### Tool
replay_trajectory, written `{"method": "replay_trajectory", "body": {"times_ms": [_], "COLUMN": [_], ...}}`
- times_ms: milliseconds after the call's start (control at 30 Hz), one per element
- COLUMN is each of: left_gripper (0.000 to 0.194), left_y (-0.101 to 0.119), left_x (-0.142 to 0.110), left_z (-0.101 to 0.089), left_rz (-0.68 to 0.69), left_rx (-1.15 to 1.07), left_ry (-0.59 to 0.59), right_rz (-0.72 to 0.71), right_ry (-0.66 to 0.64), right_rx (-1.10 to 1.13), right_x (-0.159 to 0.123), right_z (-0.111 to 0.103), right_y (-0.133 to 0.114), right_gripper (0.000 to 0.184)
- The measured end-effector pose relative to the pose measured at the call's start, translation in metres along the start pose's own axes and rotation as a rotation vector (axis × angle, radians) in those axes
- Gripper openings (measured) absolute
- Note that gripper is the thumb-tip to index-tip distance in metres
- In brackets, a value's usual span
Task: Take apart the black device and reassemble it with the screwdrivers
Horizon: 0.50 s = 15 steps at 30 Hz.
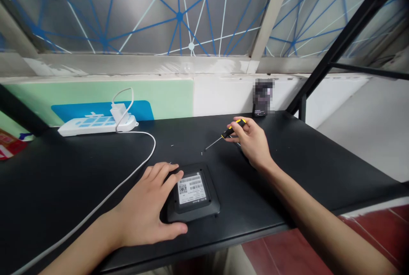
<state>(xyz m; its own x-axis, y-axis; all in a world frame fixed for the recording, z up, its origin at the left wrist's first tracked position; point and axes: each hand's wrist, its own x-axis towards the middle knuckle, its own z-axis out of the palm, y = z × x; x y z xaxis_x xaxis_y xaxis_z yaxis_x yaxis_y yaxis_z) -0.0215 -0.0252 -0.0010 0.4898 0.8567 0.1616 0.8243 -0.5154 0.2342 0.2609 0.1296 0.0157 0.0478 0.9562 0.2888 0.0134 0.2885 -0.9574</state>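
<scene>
A black square device [212,196] lies on the black table, its white label [191,189] with barcodes and a QR code facing up. My left hand [151,202] rests at the device's left side, fingers spread, fingertips at its upper left edge and thumb near its lower edge. My right hand [252,140] grips a screwdriver [234,128] by its black and yellow handle. The screwdriver's thin shaft points down and left, its tip just above the table beyond the device. Close to the tip is a tiny light-coloured piece [201,153], too small to name.
A white power strip [86,125] with a plugged-in charger [119,113] stands at the back left. Its white cable [128,177] runs along the left side of my left hand. A dark box [262,100], partly blurred, stands against the wall. Black frame bars rise at both sides.
</scene>
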Motion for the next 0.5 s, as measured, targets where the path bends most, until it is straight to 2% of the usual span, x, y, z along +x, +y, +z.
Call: {"method": "replay_trajectory", "body": {"times_ms": [500], "left_gripper": [0.09], "left_y": [0.0042], "left_x": [0.0019], "left_z": [-0.0067], "left_rz": [-0.034], "left_rx": [-0.066], "left_ry": [-0.022], "right_rz": [-0.012], "right_ry": [-0.017], "right_rx": [0.097], "right_x": [-0.0054], "right_z": [0.0046], "right_y": [-0.0073], "right_gripper": [0.046]}}
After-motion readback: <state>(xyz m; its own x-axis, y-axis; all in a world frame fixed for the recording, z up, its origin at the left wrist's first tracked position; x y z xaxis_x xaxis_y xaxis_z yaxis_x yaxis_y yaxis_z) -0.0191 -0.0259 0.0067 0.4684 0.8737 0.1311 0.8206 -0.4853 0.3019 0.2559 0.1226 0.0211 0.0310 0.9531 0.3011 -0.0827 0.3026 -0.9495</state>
